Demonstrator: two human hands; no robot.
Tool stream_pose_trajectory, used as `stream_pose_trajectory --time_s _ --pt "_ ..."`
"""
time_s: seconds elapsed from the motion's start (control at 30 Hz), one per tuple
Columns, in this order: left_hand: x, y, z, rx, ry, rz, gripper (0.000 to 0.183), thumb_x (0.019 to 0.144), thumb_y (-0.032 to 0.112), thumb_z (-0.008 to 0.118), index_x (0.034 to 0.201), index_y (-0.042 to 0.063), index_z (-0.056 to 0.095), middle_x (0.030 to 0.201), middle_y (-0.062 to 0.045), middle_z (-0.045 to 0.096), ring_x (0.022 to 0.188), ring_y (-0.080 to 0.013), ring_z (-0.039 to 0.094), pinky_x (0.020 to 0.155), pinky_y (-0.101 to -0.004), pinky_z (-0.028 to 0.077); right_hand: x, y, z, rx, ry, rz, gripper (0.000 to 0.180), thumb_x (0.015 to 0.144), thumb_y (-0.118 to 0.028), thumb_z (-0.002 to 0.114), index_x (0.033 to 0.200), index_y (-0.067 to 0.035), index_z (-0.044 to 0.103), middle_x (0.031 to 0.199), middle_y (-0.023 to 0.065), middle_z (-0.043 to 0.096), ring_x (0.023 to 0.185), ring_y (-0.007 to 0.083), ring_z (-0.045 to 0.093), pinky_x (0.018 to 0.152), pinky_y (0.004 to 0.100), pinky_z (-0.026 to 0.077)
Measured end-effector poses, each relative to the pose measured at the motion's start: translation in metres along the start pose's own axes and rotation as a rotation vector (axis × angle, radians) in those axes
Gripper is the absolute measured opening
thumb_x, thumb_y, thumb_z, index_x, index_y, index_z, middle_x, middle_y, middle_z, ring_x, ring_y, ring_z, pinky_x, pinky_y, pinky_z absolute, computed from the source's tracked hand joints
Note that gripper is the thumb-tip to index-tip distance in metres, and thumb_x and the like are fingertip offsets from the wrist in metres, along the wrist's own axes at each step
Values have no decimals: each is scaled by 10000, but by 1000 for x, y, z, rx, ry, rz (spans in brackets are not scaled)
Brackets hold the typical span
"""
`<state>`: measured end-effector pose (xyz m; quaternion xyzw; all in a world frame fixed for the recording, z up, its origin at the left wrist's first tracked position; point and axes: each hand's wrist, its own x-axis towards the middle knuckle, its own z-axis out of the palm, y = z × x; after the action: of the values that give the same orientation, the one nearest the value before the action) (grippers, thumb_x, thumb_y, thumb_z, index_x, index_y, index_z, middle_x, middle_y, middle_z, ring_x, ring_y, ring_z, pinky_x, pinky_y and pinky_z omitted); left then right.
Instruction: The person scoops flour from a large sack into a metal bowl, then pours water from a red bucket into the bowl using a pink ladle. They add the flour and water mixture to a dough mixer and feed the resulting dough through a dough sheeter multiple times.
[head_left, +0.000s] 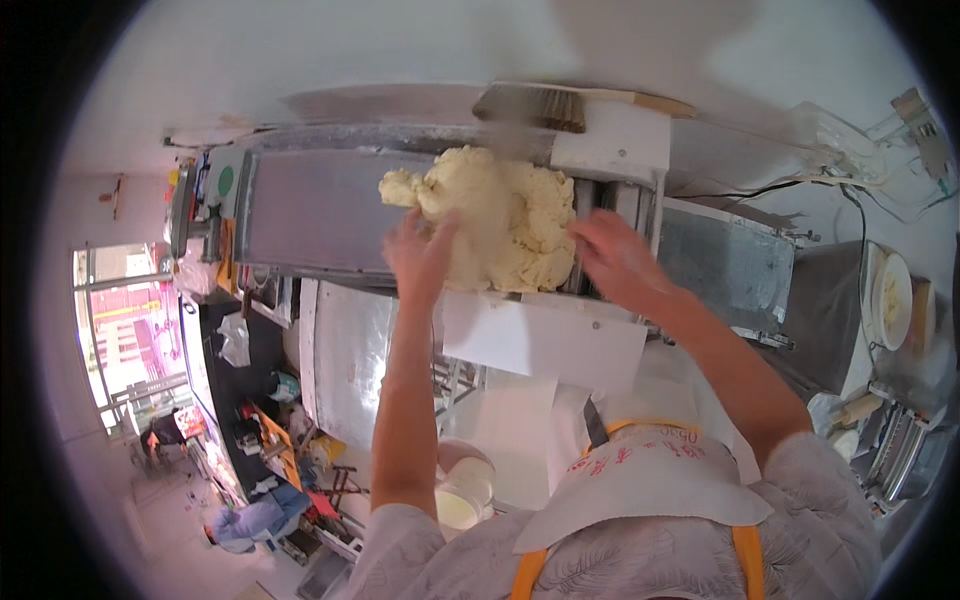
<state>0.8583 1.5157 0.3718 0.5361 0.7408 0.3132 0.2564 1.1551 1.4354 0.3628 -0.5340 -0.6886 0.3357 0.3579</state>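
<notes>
A large lumpy mass of pale yellow dough (540, 225) lies on the dough-rolling machine, between its metal feed tray (322, 210) and its steel rollers (589, 195). My left hand (421, 255) is at the near left edge of the dough, fingers apart, just below a smaller lump that juts out. At the dough's right edge, over the rollers, is my right hand (619, 259) with its fingers curled. Blur hides whether those fingertips pinch any dough. A hazy smear in the view veils the middle of the dough.
A bristle brush (532, 106) with a wooden handle lies behind the machine. To the right are a second metal tray (720, 262), loose cables (787, 181) and a white bowl (894, 300). White buckets (461, 502) stand below. A person (259, 514) in blue is at lower left.
</notes>
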Motion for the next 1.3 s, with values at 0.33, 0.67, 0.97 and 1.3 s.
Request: stream_pose_trajectory --time_s 0.33,0.67,0.97,1.3 --pt "63 6 22 -5 -133 46 692 805 371 861 1293 -62 630 1114 -181 738 1013 -238 696 903 -360 536 60 66 136 -253 183 -63 237 868 -72 589 1084 4 652 1158 168 597 1097 324 553 988 403 469" --pt "64 39 54 14 -489 24 417 830 235 823 1166 10 722 1010 -106 771 911 -173 707 838 -340 553 41 73 68 -626 -90 -91 172 808 -119 664 941 -25 717 1135 124 655 1117 305 557 954 371 484" --pt "65 47 78 183 -615 244 395 807 276 827 1088 22 716 958 -161 772 886 -291 741 825 -396 565 57 -13 59 529 33 698 266 902 -208 576 746 7 590 665 103 560 665 177 585 657 378 489" --pt "50 32 120 224 -395 229 513 819 257 822 1092 -34 500 1197 -333 632 1129 -507 610 958 -529 504 46 70 113 -258 101 461 62 932 -131 577 952 -76 598 842 149 634 786 323 631 719 457 499"
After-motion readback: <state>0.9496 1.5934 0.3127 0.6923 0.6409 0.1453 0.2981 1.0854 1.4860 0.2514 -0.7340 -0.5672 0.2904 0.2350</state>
